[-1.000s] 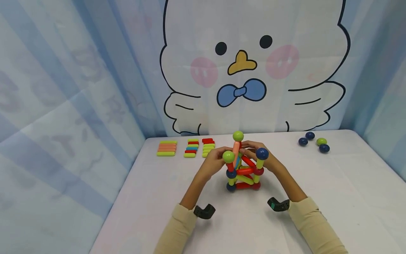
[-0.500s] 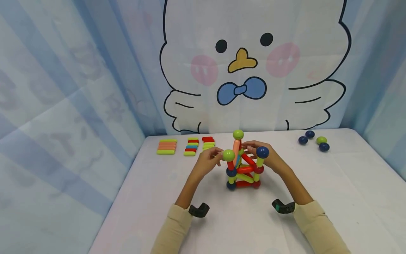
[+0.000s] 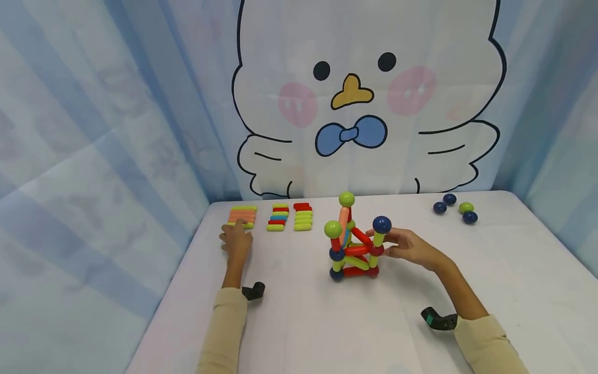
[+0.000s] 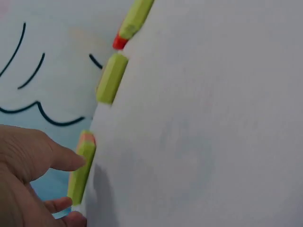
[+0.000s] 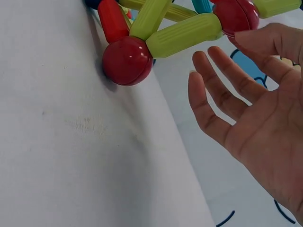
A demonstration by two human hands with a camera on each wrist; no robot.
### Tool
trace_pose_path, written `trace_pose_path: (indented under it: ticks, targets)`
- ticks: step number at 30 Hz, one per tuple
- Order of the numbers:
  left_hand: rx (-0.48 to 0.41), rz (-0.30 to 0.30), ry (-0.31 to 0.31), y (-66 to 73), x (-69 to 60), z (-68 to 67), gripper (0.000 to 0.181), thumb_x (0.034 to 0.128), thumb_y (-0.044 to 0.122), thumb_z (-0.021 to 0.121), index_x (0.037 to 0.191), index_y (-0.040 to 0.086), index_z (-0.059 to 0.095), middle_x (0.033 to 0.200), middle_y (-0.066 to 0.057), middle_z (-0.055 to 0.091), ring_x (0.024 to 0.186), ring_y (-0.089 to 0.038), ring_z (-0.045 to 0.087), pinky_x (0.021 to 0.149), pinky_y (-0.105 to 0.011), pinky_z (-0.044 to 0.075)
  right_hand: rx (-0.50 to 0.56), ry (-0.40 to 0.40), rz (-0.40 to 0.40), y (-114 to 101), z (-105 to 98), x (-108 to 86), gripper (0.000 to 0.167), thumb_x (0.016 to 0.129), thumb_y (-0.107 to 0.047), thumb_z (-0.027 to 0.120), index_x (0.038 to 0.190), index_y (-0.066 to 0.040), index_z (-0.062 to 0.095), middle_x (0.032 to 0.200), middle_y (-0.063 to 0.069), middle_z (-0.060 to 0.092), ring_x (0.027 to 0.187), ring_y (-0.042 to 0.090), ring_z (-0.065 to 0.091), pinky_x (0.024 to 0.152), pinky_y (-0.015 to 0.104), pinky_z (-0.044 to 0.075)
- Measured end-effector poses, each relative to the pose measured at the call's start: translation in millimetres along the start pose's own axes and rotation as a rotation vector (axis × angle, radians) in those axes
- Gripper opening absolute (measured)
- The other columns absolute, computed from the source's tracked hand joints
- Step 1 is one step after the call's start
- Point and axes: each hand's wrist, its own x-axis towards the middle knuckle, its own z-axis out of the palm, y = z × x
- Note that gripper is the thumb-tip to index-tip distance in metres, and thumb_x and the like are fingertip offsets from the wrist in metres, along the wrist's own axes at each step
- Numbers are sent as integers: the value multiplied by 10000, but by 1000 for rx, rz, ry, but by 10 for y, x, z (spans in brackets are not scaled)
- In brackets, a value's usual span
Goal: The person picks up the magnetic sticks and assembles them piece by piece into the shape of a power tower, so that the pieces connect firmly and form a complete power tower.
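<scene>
On the table stands a structure of coloured rods and balls, with a red rod (image 3: 356, 251) and a dark blue ball (image 3: 382, 225) on it. My right hand (image 3: 411, 248) is beside its right side, fingers spread and loosely bent. In the right wrist view the thumb is at a red ball (image 5: 235, 18); whether it touches cannot be told. My left hand (image 3: 236, 240) is over the front of the left row of rods. In the left wrist view its thumb overlaps a yellow-green rod (image 4: 81, 177), fingers loosely bent; no grip shows.
Two more rows of rods lie at the back left, one with a blue rod (image 3: 279, 217), the other with a red rod (image 3: 302, 206). At the back right are loose balls, dark blue (image 3: 470, 217) and green (image 3: 466, 207). A printed curtain (image 3: 299, 166) hangs behind the table.
My left hand has left the structure and moved left to the row of rods. My right hand has drawn back from behind the structure to its right side.
</scene>
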Motion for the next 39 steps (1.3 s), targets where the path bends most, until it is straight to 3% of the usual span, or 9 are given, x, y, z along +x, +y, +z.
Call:
trace_pose_path:
  ticks: [1, 6, 10, 13, 18, 25, 27, 31, 39]
  targets:
    - [22, -4, -10, -76, 43, -23, 392, 948, 107, 535, 1341, 114, 521, 1359, -319, 321, 1234, -487, 322, 974, -638, 357, 6, -17, 4, 3, 17, -14, 548, 900, -2, 581, 1421, 40, 414, 1431, 285, 438, 1205, -43, 511, 934, 246, 518]
    - [63, 52, -84, -304, 134, -131, 470, 961, 82, 507, 1427, 127, 460, 1369, -395, 246, 1209, -526, 271, 967, -587, 345, -14, -19, 46, -6, 107, -52, 624, 885, -79, 673, 1447, -22, 407, 1437, 235, 454, 1227, 86, 540, 944, 305, 533]
    - [43, 24, -55, -380, 154, -172, 402, 969, 75, 531, 1369, 107, 521, 1370, -382, 238, 1215, -511, 281, 933, -570, 410, -73, 54, 50, -18, 167, -20, 579, 881, -122, 705, 1406, -50, 472, 1344, 206, 549, 1180, 158, 579, 923, 323, 543]
    - [16, -31, -7, -420, 141, -187, 317, 955, 92, 570, 1272, 77, 585, 1353, -358, 248, 1208, -489, 283, 909, -534, 419, -105, 97, 25, -10, 196, 18, 544, 880, -130, 715, 1379, -56, 511, 1319, 193, 581, 1151, 80, 588, 918, 276, 532]
    - [17, -63, 4, -419, 77, -226, 247, 912, 118, 644, 1148, 45, 627, 1292, -341, 311, 1179, -485, 308, 896, -521, 388, -123, 132, -3, 2, 204, 51, 484, 888, -126, 706, 1343, -56, 557, 1330, 180, 593, 1135, -49, 563, 914, 202, 510]
    - [69, -64, -114, -228, -17, -261, 286, 901, 156, 673, 1172, 67, 661, 1255, -260, 511, 1181, -438, 449, 934, -571, 423, -44, 79, -42, -15, 190, 140, 400, 909, -90, 666, 1295, -31, 579, 1317, 149, 613, 1145, -6, 589, 926, 201, 510]
    - [21, -10, -123, -156, -45, -240, 267, 893, 175, 686, 1140, 74, 679, 1164, -207, 601, 1062, -363, 549, 854, -490, 482, 11, 39, -60, -10, 191, 183, 385, 921, -66, 639, 1296, -15, 566, 1313, 114, 617, 1160, 29, 593, 933, 221, 516]
    - [-163, 76, -226, 42, -119, -160, 287, 908, 240, 691, 1146, 81, 672, 1064, -156, 649, 921, -273, 592, 738, -373, 496, 100, -25, -66, 34, 224, 268, 385, 942, -39, 594, 1319, 7, 529, 1294, 43, 616, 1186, 82, 593, 955, 248, 514]
    - [-687, 203, -492, 628, -373, 48, 399, 931, 289, 671, 1235, 48, 578, 1061, -84, 652, 952, -209, 667, 866, -339, 536, 91, 37, -14, 103, 276, 439, 372, 967, -134, 585, 1328, -53, 546, 1312, 48, 621, 1220, 57, 567, 995, 315, 504]
